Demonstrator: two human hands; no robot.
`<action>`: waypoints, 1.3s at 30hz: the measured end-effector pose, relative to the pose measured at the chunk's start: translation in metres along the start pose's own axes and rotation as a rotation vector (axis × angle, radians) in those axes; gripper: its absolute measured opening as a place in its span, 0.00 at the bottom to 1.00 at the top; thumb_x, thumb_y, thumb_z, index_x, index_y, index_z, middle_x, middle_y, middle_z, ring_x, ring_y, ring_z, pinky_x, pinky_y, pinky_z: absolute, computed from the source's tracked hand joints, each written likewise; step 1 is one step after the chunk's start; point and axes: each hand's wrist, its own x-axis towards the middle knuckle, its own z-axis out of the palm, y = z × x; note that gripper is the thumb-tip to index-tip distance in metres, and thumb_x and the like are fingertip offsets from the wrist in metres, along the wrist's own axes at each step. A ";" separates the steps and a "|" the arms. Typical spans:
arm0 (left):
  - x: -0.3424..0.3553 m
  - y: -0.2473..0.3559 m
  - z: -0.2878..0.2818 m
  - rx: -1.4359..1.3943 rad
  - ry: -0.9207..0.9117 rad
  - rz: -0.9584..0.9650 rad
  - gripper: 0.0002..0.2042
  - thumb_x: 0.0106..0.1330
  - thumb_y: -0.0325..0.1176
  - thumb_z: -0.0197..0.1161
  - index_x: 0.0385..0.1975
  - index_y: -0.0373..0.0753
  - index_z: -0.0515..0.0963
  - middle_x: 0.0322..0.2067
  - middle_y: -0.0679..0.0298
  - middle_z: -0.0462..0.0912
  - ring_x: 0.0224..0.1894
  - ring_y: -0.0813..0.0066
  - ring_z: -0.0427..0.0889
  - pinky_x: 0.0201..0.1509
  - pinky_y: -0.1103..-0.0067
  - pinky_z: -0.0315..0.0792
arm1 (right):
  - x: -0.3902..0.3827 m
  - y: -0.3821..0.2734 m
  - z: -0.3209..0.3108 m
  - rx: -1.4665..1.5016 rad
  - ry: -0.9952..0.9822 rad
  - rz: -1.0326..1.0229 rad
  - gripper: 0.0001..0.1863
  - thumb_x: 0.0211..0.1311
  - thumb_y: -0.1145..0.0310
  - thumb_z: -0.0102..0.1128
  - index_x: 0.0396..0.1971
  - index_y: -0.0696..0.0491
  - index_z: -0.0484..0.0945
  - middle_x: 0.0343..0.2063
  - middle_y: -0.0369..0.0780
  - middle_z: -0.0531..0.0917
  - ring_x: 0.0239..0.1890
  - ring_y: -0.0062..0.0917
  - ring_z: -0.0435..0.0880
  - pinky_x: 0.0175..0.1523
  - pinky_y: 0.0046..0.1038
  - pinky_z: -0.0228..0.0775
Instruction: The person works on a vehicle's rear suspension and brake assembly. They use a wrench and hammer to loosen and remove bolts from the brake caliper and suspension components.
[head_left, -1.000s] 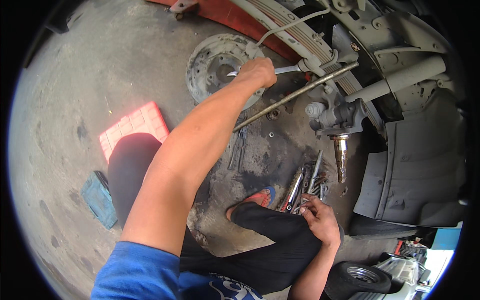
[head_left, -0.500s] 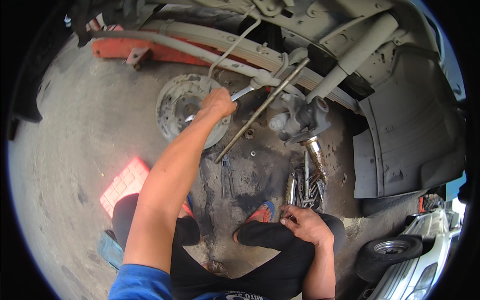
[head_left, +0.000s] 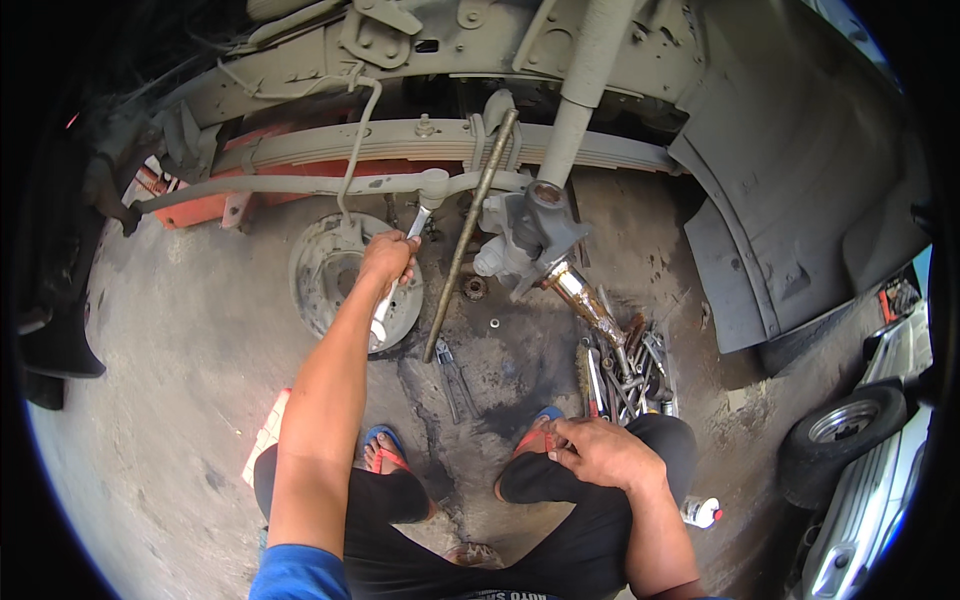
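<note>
My left hand (head_left: 388,262) is closed round the middle of a silver wrench (head_left: 381,320). The wrench's far end meets the ball joint (head_left: 433,181) of a grey steering rod under a raised vehicle. Below that hand a round, dusty metal plate (head_left: 318,305) lies on the floor, partly covered by the hand and arm. To the right, a long metal bar (head_left: 462,245) leans up against the leaf springs, beside the steering knuckle (head_left: 547,225) with its greasy spindle (head_left: 583,298). My right hand (head_left: 605,452) rests on my right knee, fingers loosely bent and apart, with nothing in it.
Long-handled pliers (head_left: 456,378) lie on the floor before my feet, near a nut (head_left: 494,323) and a dark toothed ring (head_left: 474,288). A pile of hand tools (head_left: 640,372) sits by my right knee. A black fender liner (head_left: 740,260) hangs at the right. A bottle (head_left: 702,512) stands nearby.
The view has swung, so the vehicle parts sit more level and further left. My left hand still grips the wrench, which now slants more steeply. My right hand remains on the knee.
</note>
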 end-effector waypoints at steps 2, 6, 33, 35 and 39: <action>-0.007 -0.007 0.017 -0.243 -0.010 -0.037 0.09 0.75 0.37 0.60 0.36 0.37 0.76 0.21 0.67 0.72 0.19 0.80 0.72 0.17 0.80 0.66 | -0.001 0.002 0.001 -0.008 0.014 -0.015 0.19 0.70 0.65 0.58 0.56 0.57 0.76 0.42 0.47 0.87 0.50 0.45 0.84 0.55 0.41 0.75; -0.012 -0.016 0.041 -0.523 -0.108 -0.020 0.08 0.77 0.37 0.56 0.39 0.39 0.74 0.24 0.67 0.74 0.19 0.78 0.71 0.17 0.81 0.66 | -0.003 0.007 0.003 0.007 0.024 -0.030 0.20 0.70 0.64 0.58 0.58 0.57 0.75 0.44 0.48 0.87 0.50 0.45 0.84 0.56 0.41 0.74; 0.089 -0.015 0.011 -0.567 -0.123 0.002 0.10 0.74 0.33 0.51 0.46 0.41 0.78 0.28 0.72 0.76 0.26 0.85 0.69 0.30 0.84 0.67 | 0.002 -0.001 0.020 0.189 0.035 -0.259 0.31 0.37 0.68 0.79 0.45 0.62 0.78 0.35 0.53 0.84 0.43 0.50 0.85 0.45 0.45 0.77; 0.080 -0.010 0.013 -0.537 -0.122 -0.004 0.12 0.74 0.33 0.51 0.48 0.39 0.79 0.31 0.72 0.78 0.27 0.83 0.70 0.31 0.83 0.68 | -0.003 0.001 0.010 0.184 0.052 -0.273 0.31 0.44 0.67 0.77 0.50 0.61 0.76 0.36 0.51 0.84 0.43 0.49 0.85 0.46 0.44 0.78; 0.074 0.002 0.017 -0.510 -0.043 -0.054 0.20 0.75 0.35 0.46 0.58 0.28 0.72 0.50 0.52 0.82 0.45 0.62 0.85 0.44 0.75 0.79 | -0.032 0.019 -0.026 0.369 0.386 -0.464 0.26 0.61 0.65 0.68 0.58 0.57 0.76 0.44 0.46 0.85 0.50 0.44 0.84 0.50 0.40 0.79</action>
